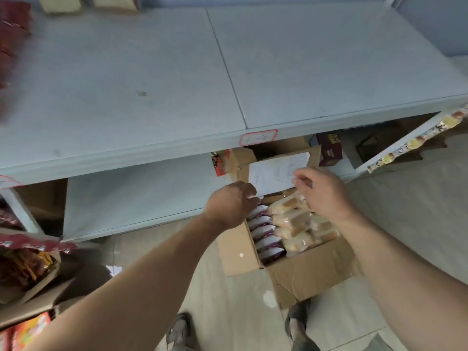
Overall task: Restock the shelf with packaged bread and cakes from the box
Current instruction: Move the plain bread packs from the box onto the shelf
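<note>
An open cardboard box (306,272) stands on the floor below the grey shelf (152,72). Inside, a row of white-and-purple packets (263,230) lines the left side and clear packs of golden bread (293,221) fill the right. My left hand (231,205) reaches down over the far end of the purple row, fingers curled at a packet's top edge. My right hand (321,191) hovers over the bread packs with fingers curled; whether it grips a pack is hidden.
A white paper sheet (278,172) lies on the box's far flap. Red snack bags (11,41) sit on the shelf's left end. Another carton of snacks (27,272) stands at the lower left. The lower shelf (131,198) lies behind the box. My feet (298,320) stand by the box.
</note>
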